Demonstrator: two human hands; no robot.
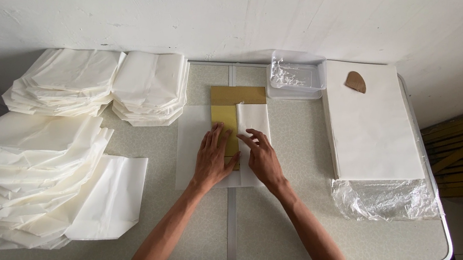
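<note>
A sheet of thin white paper point(192, 143) lies flat in the middle of the table. A golden-brown rectangular board point(237, 95) rests on it, and the paper's right part point(254, 118) is folded over the board. My left hand point(213, 156) presses flat on the board's lower part, fingers spread. Beside it, my right hand point(260, 154) presses the folded paper flap down with its fingers apart. Neither hand grips anything.
Piles of folded white paper bags sit at the back left point(66, 79), back centre point(151, 85) and left front point(29, 173). A clear plastic tub point(297, 74) stands at the back. A stack of white sheets point(373, 126) with a brown stone-like weight point(355, 81) lies right, on plastic wrap point(386, 198).
</note>
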